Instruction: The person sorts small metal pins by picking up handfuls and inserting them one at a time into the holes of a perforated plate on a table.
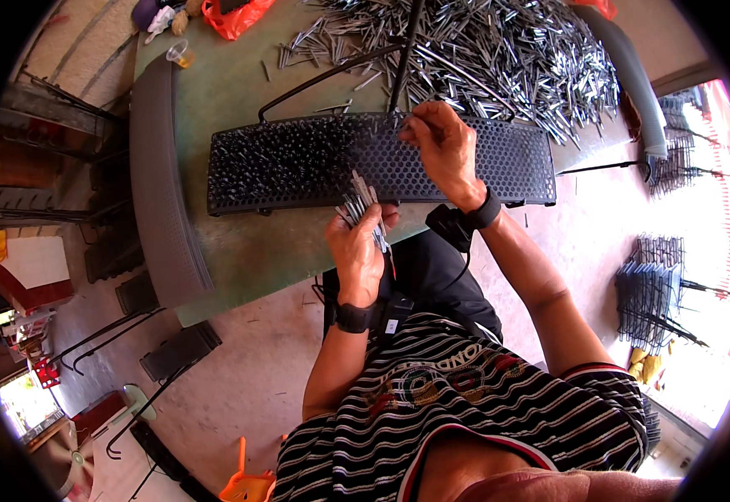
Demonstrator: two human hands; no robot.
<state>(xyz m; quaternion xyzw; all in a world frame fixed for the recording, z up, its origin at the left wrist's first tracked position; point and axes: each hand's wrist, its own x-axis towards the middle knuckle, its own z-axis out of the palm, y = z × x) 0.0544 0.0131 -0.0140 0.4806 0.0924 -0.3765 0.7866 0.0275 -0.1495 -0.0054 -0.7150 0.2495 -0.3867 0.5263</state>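
Note:
A long black perforated panel (499,159) lies across the table's near edge. Thin metal pins (277,159) stand thickly in the holes of its left half, while most holes on the right are bare. My left hand (357,251) is closed around a bundle of slim metal rods (363,201), just at the panel's front edge. Above the panel's upper middle, my right hand (444,151) has its thumb and fingers pinched together; whatever is between the fingertips is too small to make out. A bent black metal bar frame (331,75) rises from behind the panel.
A big heap of loose metal rods (499,58) covers the far right of the green table (214,100). Grey curved padding (160,184) lines its left side. A plastic cup (179,54) and red bag (238,18) sit far left. Racks (650,293) stand on the right floor.

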